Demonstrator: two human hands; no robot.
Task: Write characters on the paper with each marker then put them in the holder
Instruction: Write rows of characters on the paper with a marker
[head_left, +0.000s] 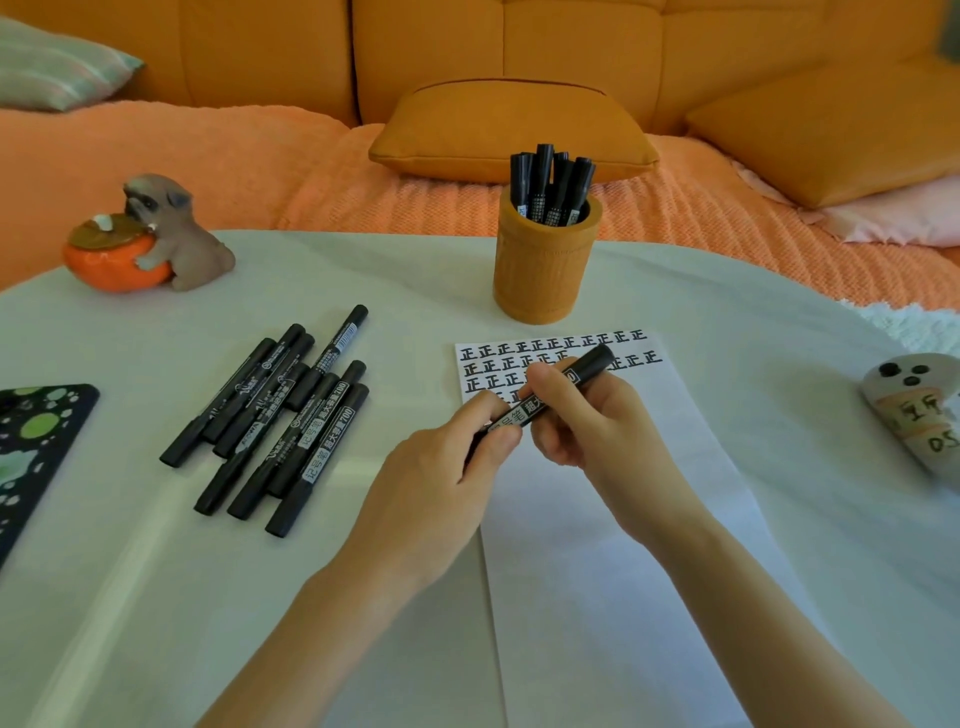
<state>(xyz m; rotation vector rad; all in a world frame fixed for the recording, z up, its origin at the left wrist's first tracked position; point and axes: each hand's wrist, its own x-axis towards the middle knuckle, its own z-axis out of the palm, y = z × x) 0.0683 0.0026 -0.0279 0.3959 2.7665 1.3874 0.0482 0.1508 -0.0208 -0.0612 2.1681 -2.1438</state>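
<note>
Both hands hold one marker (540, 402) over the paper (597, 519) on the counter (156, 597). The left hand (447, 478) has its fingers closed on the lower end; the right hand (582, 415) grips the barrel. More markers (275, 415) lie in a pile left of the paper. Beyond the written rows stands the holder (545, 260), with several markers upright in it.
</note>
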